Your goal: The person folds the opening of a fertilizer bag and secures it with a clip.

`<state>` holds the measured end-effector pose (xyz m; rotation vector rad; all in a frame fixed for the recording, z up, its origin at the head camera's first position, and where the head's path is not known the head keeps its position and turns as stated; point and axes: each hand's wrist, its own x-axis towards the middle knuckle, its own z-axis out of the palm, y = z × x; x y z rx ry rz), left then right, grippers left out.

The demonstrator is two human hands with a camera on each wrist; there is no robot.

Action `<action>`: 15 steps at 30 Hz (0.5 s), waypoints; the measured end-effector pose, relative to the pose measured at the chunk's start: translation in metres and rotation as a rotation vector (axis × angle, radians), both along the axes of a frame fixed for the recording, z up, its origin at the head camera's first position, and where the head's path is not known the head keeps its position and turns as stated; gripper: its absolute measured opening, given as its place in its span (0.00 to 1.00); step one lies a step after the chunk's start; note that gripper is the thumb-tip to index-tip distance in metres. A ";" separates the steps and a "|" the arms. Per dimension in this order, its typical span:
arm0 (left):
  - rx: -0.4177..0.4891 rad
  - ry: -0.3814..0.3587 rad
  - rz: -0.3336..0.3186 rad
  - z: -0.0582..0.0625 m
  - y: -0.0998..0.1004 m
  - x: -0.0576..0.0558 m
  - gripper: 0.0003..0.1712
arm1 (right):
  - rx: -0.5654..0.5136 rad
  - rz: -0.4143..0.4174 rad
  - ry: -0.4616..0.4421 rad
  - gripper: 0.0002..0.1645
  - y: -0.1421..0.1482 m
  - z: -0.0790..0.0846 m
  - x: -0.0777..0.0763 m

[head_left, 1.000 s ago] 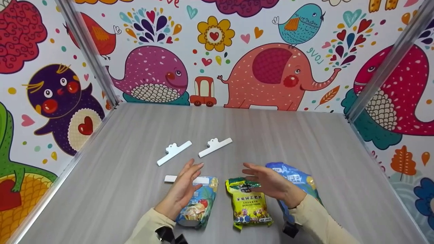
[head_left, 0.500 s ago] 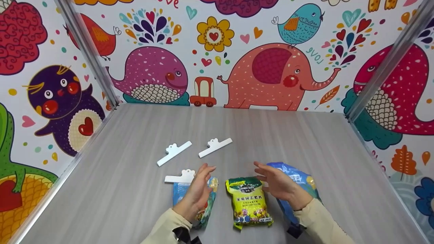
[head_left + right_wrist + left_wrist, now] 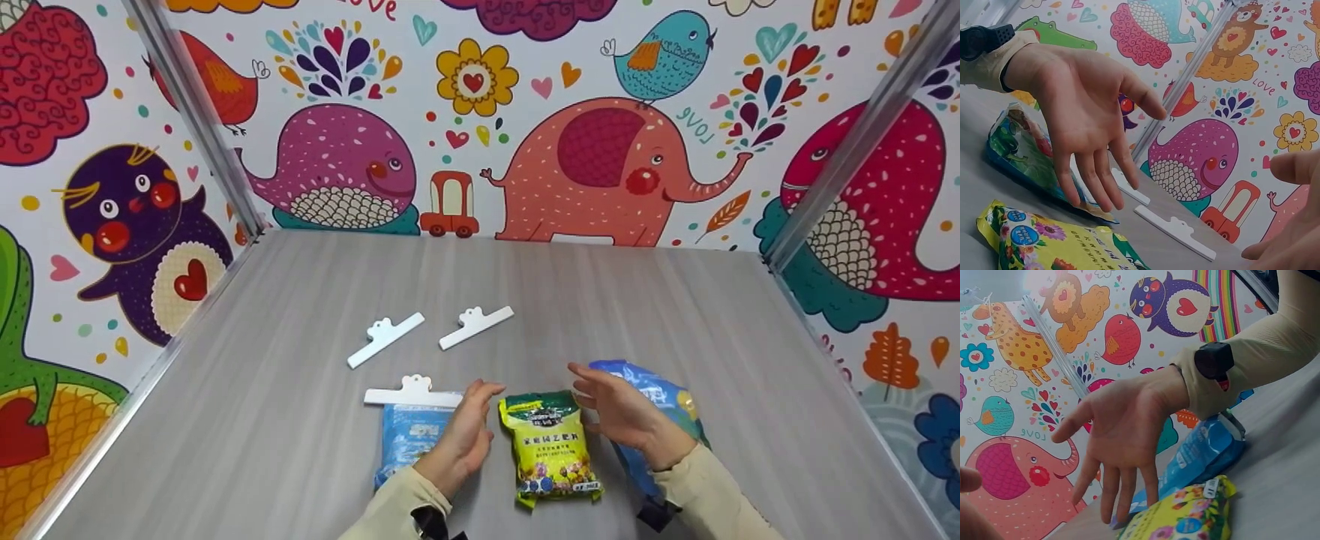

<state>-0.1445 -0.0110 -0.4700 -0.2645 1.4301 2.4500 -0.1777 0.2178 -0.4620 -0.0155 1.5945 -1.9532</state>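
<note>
My left hand (image 3: 465, 435) hovers with straight, relaxed fingers between a blue printed bag (image 3: 412, 439) and a yellow-and-green fertilizer bag (image 3: 555, 457), partly covering the blue one. A white sealing clip (image 3: 409, 395) lies across that bag's top edge. On the other side of the fertilizer bag, my right hand (image 3: 634, 416) is held palm inward, fingers loosely extended, holding nothing. It overlaps a second blue bag (image 3: 656, 386). In the left wrist view the right hand (image 3: 1129, 422) hangs above the fertilizer bag (image 3: 1185, 514); the right wrist view shows the left hand's bare palm (image 3: 1081, 107).
Two more white sealing clips (image 3: 385, 339) (image 3: 476, 327) lie farther back on the grey tabletop (image 3: 637, 300). Cartoon-printed panels (image 3: 585, 165) wall in the back and both sides, with metal posts (image 3: 847, 142) at the corners.
My left hand has moved right and a little nearer, off the clip and toward the fertilizer bag. The right hand has shifted slightly right, uncovering the fertilizer bag's top. Bags and clips stay put.
</note>
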 end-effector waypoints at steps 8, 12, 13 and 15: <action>0.007 -0.048 0.012 -0.008 0.011 -0.002 0.54 | 0.041 -0.020 -0.002 0.42 -0.003 -0.004 0.001; 0.023 -0.055 0.005 -0.012 0.014 -0.004 0.46 | 0.060 -0.043 -0.006 0.43 -0.006 -0.005 0.000; 0.030 -0.054 0.004 -0.013 0.015 -0.005 0.40 | 0.067 -0.048 -0.008 0.43 -0.006 -0.005 0.000; 0.043 -0.049 -0.002 -0.013 0.018 -0.006 0.28 | 0.078 -0.063 -0.009 0.43 -0.008 -0.004 0.000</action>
